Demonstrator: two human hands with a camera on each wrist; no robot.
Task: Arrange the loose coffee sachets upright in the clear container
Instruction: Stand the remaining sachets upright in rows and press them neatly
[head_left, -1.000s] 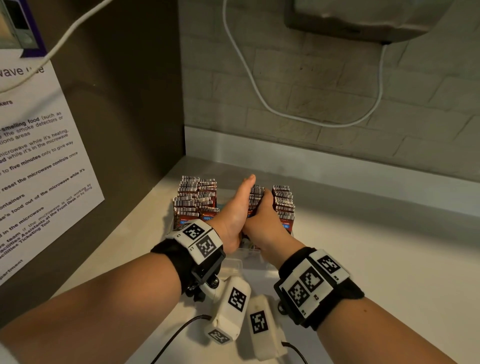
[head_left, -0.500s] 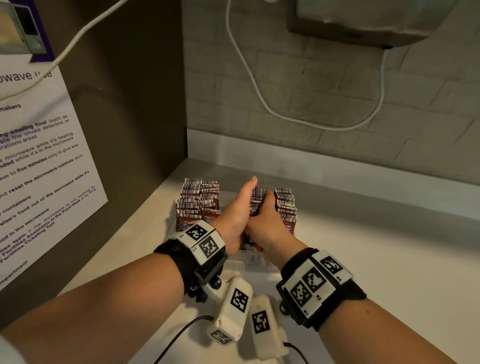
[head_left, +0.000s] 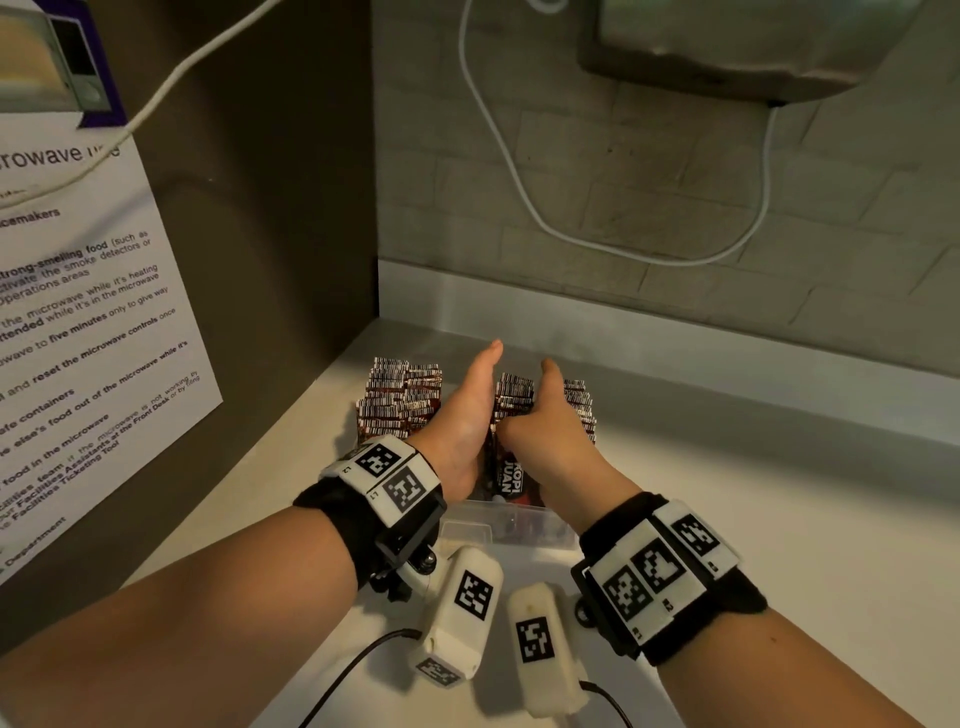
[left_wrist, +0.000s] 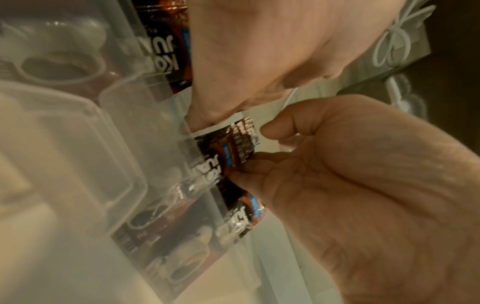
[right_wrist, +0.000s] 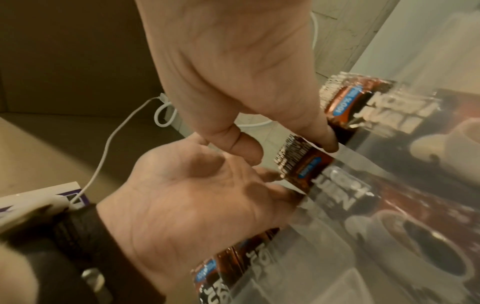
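Head view: the left hand and right hand reach into the clear container on the pale table, flanking a middle stack of coffee sachets that stand upright. More stacks stand to the left and right. The left thumb is straight and raised; the fingers of both hands are hidden behind the palms and sachets, so neither hand's hold can be read here. A printed notice hangs on the brown side panel, and a white cable loops across the brick wall under a grey appliance cut off by the top edge.

Left wrist view: blurred. The left hand has loosely curled fingers lying against a sachet's edge; whether they pinch it I cannot tell. The container wall fills the left side.

Right wrist view: the right hand points down, one fingertip pressing a sachet top, the other fingers curled; nothing is gripped. The container's wall smears the sachets behind it.
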